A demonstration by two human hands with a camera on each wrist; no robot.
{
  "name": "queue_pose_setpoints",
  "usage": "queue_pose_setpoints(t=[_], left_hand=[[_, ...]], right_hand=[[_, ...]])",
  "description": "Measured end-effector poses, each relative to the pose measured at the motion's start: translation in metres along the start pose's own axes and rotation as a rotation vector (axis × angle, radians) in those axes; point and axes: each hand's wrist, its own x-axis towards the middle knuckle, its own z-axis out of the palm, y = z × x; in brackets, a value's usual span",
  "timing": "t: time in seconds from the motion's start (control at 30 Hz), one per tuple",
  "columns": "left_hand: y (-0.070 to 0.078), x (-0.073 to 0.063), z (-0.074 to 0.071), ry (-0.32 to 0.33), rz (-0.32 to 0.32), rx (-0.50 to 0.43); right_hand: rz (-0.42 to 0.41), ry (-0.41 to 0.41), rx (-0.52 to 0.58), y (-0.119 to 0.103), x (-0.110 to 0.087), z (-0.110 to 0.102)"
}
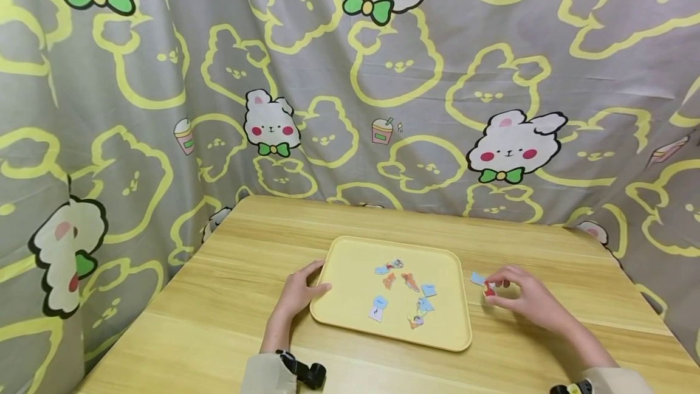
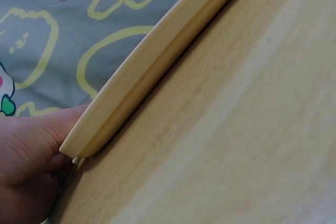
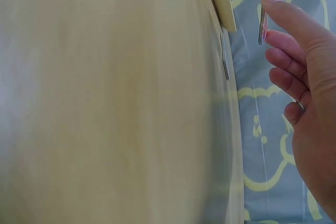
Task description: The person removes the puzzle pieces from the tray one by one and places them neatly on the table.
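My left hand (image 1: pixel 298 290) grips the left edge of a yellow tray (image 1: pixel 347 266), its thumb over the rim. In the left wrist view, the tray's side (image 2: pixel 131 72) runs up from that hand (image 2: pixel 29 156). To the right of the tray, my right hand (image 1: pixel 525 298) pinches a small red puzzle piece (image 1: pixel 488 290) between thumb and finger. The right wrist view shows this piece (image 3: pixel 262 25) edge-on, off the table. Close by, a blue puzzle piece (image 1: pixel 477 278) lies on the table. Several pieces are scattered on the tray, including orange ones (image 1: pixel 410 282) and a blue-and-white one (image 1: pixel 378 309).
The wooden table (image 1: pixel 219 321) extends around the tray on all sides. A grey curtain (image 1: pixel 328 78) with yellow outlines and white rabbits hangs behind it and along the sides. Black straps with devices (image 1: pixel 306 372) are on both wrists.
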Motion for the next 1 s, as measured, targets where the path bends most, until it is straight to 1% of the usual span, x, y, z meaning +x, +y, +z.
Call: queue_pose_setpoints(t=[0.17, 0.37, 0.5, 0.73, 1.0], left_hand=[[-0.001, 0.0, 0.0, 0.0, -0.002, 0.002], [0.0, 0.0, -0.001, 0.001, -0.011, 0.011], [0.001, 0.0, 0.0, -0.001, -0.013, 0.002], [0.001, 0.0, 0.0, 0.0, -0.009, 0.008], [0.001, 0.0, -0.001, 0.002, -0.009, 0.017]], right_hand=[[0.015, -0.001, -0.03, 0.006, -0.003, -0.004], [0.084, -0.019, -0.065, 0.012, -0.007, -0.012], [0.113, -0.028, -0.077, 0.019, -0.008, -0.018], [0.119, -0.03, -0.103, 0.032, -0.011, -0.023], [0.113, -0.043, -0.128, 0.037, -0.011, -0.026]])
